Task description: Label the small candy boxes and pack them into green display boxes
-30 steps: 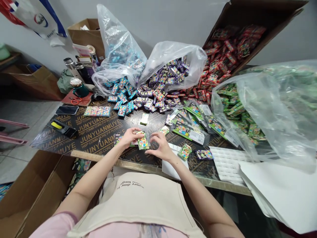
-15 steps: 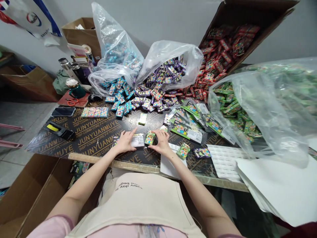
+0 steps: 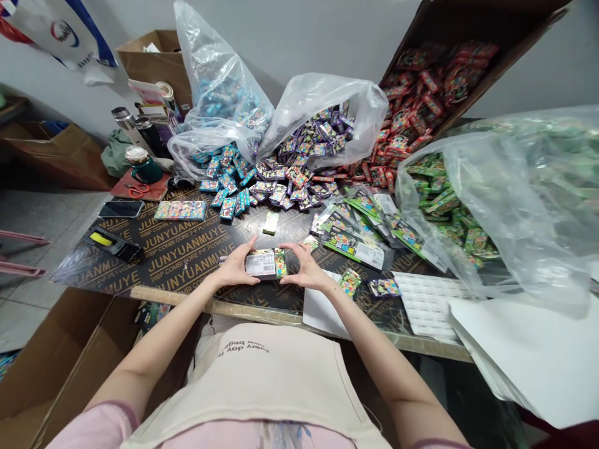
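In the head view, my left hand (image 3: pixel 238 265) grips a dark packet with a white barcode label (image 3: pixel 262 264), thumb on the near edge and fingers on the far edge. My right hand (image 3: pixel 303 267) holds a small green candy box (image 3: pixel 281 263) by its near and far sides. This box sits against the packet's right end, and its lower part is tucked from sight. A single pale green box (image 3: pixel 270 222) lies beyond my hands. To the right are another green box (image 3: pixel 349 282) and a purple box (image 3: pixel 384 287).
Blue boxes (image 3: pixel 228 207), purple boxes (image 3: pixel 322 138) and red boxes (image 3: pixel 397 143) are heaped at the back. A plastic bag (image 3: pixel 477 168) of green boxes stands right. Flat printed pouches (image 3: pixel 350 246) lie nearer. A phone (image 3: pixel 120 209) and red scissors (image 3: pixel 136 190) are on the left.
My right hand has moved the green box left, closing the gap to the labelled packet. The two now meet end to end. My left hand has shifted slightly.
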Action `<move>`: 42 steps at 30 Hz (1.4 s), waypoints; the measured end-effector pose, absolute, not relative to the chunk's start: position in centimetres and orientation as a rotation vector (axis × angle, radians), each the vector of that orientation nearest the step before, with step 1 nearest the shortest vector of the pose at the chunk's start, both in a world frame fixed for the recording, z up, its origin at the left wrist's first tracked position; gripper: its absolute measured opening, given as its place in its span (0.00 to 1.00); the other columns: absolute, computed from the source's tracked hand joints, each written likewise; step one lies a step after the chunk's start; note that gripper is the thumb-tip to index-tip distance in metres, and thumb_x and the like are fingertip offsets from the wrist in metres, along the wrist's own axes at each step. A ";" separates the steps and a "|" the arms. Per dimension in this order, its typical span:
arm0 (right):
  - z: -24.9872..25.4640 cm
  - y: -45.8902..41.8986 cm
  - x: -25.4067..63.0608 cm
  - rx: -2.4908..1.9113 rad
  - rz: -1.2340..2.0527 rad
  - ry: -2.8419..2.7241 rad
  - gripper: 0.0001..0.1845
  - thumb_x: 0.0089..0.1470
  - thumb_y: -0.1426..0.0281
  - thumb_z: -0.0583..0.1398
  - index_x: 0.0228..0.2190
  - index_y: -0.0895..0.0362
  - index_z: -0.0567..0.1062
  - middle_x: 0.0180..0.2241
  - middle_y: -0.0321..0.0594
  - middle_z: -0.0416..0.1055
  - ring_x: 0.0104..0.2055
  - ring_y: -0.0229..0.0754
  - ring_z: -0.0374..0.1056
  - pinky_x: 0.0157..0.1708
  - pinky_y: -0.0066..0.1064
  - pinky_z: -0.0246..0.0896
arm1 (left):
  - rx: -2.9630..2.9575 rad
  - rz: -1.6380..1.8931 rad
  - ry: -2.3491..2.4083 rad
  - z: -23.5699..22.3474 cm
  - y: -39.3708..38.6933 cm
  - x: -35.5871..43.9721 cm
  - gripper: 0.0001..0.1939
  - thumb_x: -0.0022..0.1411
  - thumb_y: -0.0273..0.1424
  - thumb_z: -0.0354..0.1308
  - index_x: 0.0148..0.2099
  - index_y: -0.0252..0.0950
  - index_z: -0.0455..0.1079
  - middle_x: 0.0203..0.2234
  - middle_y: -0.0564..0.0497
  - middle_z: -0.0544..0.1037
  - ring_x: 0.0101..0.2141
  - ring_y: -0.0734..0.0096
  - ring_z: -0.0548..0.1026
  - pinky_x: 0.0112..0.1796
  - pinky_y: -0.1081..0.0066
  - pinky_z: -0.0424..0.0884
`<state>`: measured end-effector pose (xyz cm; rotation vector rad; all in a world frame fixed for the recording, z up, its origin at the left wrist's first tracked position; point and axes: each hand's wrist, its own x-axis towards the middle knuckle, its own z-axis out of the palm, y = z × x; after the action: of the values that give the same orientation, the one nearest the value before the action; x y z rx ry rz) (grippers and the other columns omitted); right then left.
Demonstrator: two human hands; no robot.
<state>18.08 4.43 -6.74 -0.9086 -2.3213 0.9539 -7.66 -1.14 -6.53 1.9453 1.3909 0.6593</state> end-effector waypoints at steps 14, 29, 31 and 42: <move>-4.2 3.4 10.0 -1.189 1.548 -0.672 0.31 0.43 0.54 0.63 0.48 0.50 0.63 0.35 0.36 0.75 0.38 0.44 0.73 0.36 0.36 0.70 | 0.845 1.541 1.447 -7.5 -1.6 -0.2 0.23 0.54 0.48 0.60 0.42 0.34 0.73 0.33 0.50 0.73 0.37 0.69 0.71 0.43 0.69 0.68; -4.0 3.2 12.5 -1.045 1.679 -0.672 0.20 0.33 0.71 0.66 0.33 0.53 0.69 0.30 0.36 0.79 0.34 0.46 0.75 0.38 0.39 0.68 | 0.576 1.383 1.196 -2.7 1.2 -1.9 0.06 0.37 0.27 0.63 0.25 0.33 0.74 0.21 0.54 0.76 0.23 0.78 0.70 0.28 0.76 0.64; -4.2 3.1 12.8 -1.056 1.538 -0.833 0.12 0.36 0.67 0.67 0.28 0.55 0.74 0.30 0.38 0.79 0.35 0.44 0.74 0.39 0.36 0.67 | 0.829 1.409 1.268 -2.3 1.3 -2.2 0.06 0.39 0.29 0.65 0.22 0.32 0.74 0.19 0.53 0.75 0.24 0.77 0.70 0.30 0.75 0.65; -3.9 3.7 14.1 -1.176 1.371 -1.185 0.16 0.37 0.58 0.70 0.24 0.56 0.78 0.24 0.37 0.76 0.27 0.39 0.69 0.33 0.33 0.65 | 1.269 1.059 1.298 -1.5 3.1 -4.5 0.08 0.43 0.31 0.67 0.26 0.31 0.77 0.21 0.49 0.77 0.24 0.73 0.72 0.30 0.72 0.68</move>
<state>14.06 3.69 -3.92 -1.1759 -1.1846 1.3711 -4.48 3.14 -1.46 1.2693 1.2981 1.0591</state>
